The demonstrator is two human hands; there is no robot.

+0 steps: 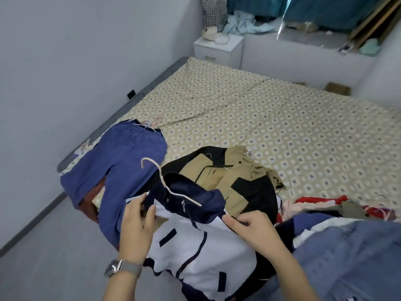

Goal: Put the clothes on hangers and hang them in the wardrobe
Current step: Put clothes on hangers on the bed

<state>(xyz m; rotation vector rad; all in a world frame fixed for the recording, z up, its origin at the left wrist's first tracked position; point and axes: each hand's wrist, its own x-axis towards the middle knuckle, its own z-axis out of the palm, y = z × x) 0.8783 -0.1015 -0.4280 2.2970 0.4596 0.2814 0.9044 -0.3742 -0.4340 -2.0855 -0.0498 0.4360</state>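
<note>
With my left hand [138, 220] pinching one shoulder of the jacket [195, 246] and my right hand [249, 222] the other, at the bed's [238, 109] near edge, I'd seat both evenly on the hanger [167, 185] before lifting.

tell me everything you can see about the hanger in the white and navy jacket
The hanger is thin and cream-white, of a material I cannot tell. Its open hook sticks out above the collar, curving toward the blue garment. One arm slopes down across the navy collar of the white and navy jacket; the other is hidden inside. The left hand and right hand pinch the jacket's shoulders at either end, over the bed edge.
</note>
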